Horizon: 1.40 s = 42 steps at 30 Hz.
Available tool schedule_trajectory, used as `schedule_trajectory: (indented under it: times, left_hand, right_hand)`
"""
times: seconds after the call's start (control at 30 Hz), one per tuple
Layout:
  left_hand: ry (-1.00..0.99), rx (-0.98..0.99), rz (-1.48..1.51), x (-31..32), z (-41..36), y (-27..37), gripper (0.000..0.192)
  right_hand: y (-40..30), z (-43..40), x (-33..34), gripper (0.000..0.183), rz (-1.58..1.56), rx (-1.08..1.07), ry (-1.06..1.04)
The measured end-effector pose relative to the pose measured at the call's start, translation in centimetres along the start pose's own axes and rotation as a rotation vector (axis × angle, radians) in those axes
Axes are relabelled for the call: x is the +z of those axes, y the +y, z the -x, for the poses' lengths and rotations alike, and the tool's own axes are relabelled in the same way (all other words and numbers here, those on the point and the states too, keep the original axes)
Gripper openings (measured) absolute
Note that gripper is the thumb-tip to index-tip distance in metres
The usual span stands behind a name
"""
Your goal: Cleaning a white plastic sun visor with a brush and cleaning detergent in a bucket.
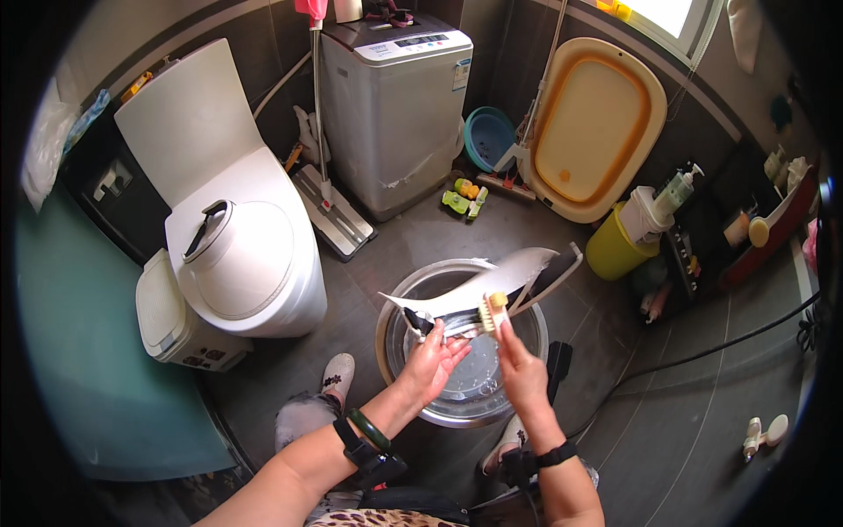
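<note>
Above a round metal basin of soapy water, my left hand holds the near left end of a white visor-like piece with a black-and-grey band; the palm faces up with some fingers spread below the band. My right hand grips a small scrub brush by its handle, with the pale bristles against or just beside the band. The piece's far right end, with a thin pale strap or frame, reaches past the basin rim. What it is exactly, I cannot tell.
A similar white visor-like piece lies on the closed toilet lid at left. Beyond the basin stand a washing machine, a flat mop, small green-yellow items and a folding tub. A yellow-green bin and a black hose are at right.
</note>
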<state>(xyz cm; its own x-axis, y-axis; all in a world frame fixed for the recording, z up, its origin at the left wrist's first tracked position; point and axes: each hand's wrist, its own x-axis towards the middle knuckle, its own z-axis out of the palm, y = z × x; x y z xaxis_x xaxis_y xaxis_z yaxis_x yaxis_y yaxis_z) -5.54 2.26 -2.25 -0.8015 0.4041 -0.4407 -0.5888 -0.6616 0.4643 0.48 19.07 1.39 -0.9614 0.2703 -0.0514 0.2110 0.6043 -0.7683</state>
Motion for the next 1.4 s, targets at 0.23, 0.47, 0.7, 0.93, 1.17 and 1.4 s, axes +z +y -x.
schedule_trajectory:
  times: [0.23,0.47,0.7,0.93,1.17,1.4]
  left_hand:
    - [0.007,0.025,0.006,0.0,0.5,0.1,0.044]
    - [-0.057,0.011,-0.026,-0.8,0.2,-0.2,0.046]
    - [-0.105,-0.006,-0.051,-0.5,0.6,-0.2,0.053]
    - [-0.072,0.019,-0.126,0.0,1.2,-3.2,0.054]
    - [-0.023,0.053,-0.119,-0.2,1.6,-2.4,0.044]
    - [0.102,0.103,-0.092,1.0,4.2,2.1,0.050]
  right_hand:
    - [0.3,0.2,0.9,0.052,0.016,-0.208,0.084]
    - [0.2,3.1,3.5,0.047,-0.149,-0.259,-0.016]
    - [0.6,-0.2,1.4,0.057,-0.456,0.033,-0.038]
    - [0.0,-2.8,3.6,0.072,-0.569,-0.006,0.140]
    - [0.7,-4.2,4.3,0.074,-0.665,-0.120,0.321]
    - [-0.1,-4.3,1.9,0.069,-0.231,-0.277,0.375]
